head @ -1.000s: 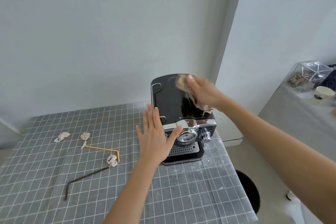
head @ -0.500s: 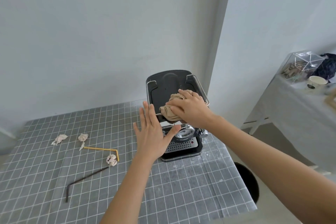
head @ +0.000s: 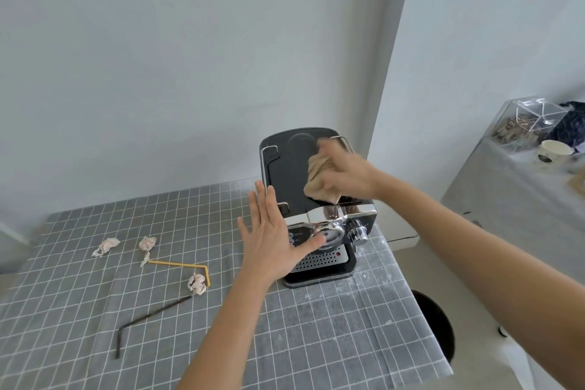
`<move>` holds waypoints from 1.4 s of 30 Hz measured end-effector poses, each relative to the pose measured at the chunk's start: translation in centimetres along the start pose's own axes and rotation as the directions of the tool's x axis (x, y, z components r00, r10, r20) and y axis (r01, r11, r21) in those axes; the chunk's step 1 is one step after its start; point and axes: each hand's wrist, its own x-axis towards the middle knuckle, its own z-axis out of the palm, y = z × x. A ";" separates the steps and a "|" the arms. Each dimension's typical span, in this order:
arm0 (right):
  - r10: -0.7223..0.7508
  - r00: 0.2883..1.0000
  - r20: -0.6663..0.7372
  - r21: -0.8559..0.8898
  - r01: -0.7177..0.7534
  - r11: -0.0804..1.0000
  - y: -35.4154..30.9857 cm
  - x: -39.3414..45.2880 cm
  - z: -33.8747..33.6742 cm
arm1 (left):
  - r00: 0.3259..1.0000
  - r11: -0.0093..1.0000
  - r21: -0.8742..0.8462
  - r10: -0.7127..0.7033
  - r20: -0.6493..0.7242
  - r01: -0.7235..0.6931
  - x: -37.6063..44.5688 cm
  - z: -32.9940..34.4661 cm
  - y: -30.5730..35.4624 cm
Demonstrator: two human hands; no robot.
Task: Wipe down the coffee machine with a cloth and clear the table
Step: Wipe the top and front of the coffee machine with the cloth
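While the left hand (head: 274, 242) lies flat with straight, slightly spread fingers against the left side of the espresso machine (head: 316, 209), its thumb reaching across the front by the chrome brew head, the right hand (head: 346, 172) presses a beige cloth (head: 318, 182) onto the machine's black top. That hand is motion-blurred, so its grip on the cloth cannot be read finely; the fingers appear curled over the bunched fabric, which hangs toward the chrome front band. The machine stands upright at the far right part of the worktop (head: 316, 342), which is covered by a grey cloth with a white grid. Small markings sit by the buttons on its front panel, too small to read, and a chrome knob (head: 358, 234) projects on the right of the front.

Left of the machine, well apart from it, lie three crumpled tissue wads: one (head: 106, 246) furthest left, one (head: 147, 244) beside it, and one (head: 197, 284) nearer, touching the bend of a yellow bent straw (head: 177, 264). A dark bent straw (head: 148, 318) lies nearer the camera. A black round bin (head: 435, 328) stands on the floor off the worktop's right edge. On a second covered table at far right sit a clear plastic box (head: 535, 119) and a paper cup (head: 554, 151) with a dark printed label, illegible.
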 end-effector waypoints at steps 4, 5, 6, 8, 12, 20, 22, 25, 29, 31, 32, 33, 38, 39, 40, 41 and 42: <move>-0.006 0.999 -0.046 -0.250 -0.005 0.968 -0.2 -0.3 3.4 | 0.999 1.000 0.010 -0.001 0.052 0.000 0.2 -0.2 -0.3; -0.058 0.994 -0.095 -0.323 0.024 0.946 0.1 -0.7 4.1 | 0.998 1.000 0.011 0.000 0.058 0.000 0.2 -0.2 -0.4; -0.120 0.984 -0.131 -0.378 0.062 0.924 0.5 -1.1 4.6 | 0.998 1.000 0.013 0.000 0.061 0.000 0.2 -0.2 -0.4; -0.238 0.956 -0.169 -0.422 0.148 0.894 1.4 -2.1 5.4 | 0.998 1.000 0.015 -0.001 0.062 0.000 0.1 -0.1 -0.5; -0.391 0.904 -0.172 -0.387 0.303 0.871 3.2 -4.3 5.7 | 0.998 1.000 0.013 0.009 0.063 -0.010 0.0 -0.3 -0.4; -0.335 0.920 -0.205 -0.066 0.329 0.942 5.6 -9.3 3.8 | 0.995 0.998 -0.053 0.033 0.093 -0.028 0.1 -0.9 -0.5; -0.195 0.903 -0.384 0.118 0.257 0.959 5.1 -10.0 3.0 | 0.999 0.996 -0.086 0.030 0.044 -0.026 0.0 -0.8 -0.3; -0.113 0.820 -0.562 0.204 0.269 0.941 2.7 -8.7 2.9 | 0.987 0.993 -0.112 0.019 -0.161 -0.038 0.5 -0.5 0.4; -0.159 0.912 -0.379 -0.165 0.102 0.981 1.2 -5.1 6.4 | 0.962 0.994 -0.109 -0.011 -0.273 -0.020 2.0 0.1 1.5; -0.184 0.903 -0.388 -0.326 0.052 0.944 1.7 -4.8 8.7 | 0.959 0.998 -0.061 -0.011 -0.283 -0.007 2.4 0.6 1.5; -0.211 0.888 -0.407 -0.353 0.060 0.934 2.0 -5.1 9.2 | 0.955 1.000 -0.029 -0.010 -0.296 0.001 2.4 0.7 1.4; -0.249 0.874 -0.417 -0.362 0.092 0.928 2.5 -5.5 9.4 | 0.951 1.000 0.003 -0.008 -0.309 0.010 2.5 0.8 1.2; -0.409 0.860 -0.304 -0.252 0.341 0.906 5.7 -8.8 7.7 | 0.950 0.998 0.057 -0.001 -0.314 0.020 2.4 0.7 1.2; -0.401 0.868 -0.295 -0.185 0.360 0.915 6.2 -9.6 7.2 | 0.953 0.998 0.052 -0.011 -0.303 0.028 2.4 0.7 1.3; -0.370 0.877 -0.308 -0.124 0.349 0.929 6.8 -10.2 6.5 | 0.957 0.998 0.045 -0.020 -0.290 0.035 2.3 0.7 1.4; -0.331 0.877 -0.349 -0.072 0.327 0.942 7.0 -10.8 5.8 | 0.960 0.998 0.040 -0.026 -0.279 0.039 2.2 0.7 1.4; -0.293 0.858 -0.423 -0.024 0.312 0.950 6.8 -11.3 5.0 | 0.962 0.998 0.037 -0.031 -0.272 0.042 2.2 0.7 1.4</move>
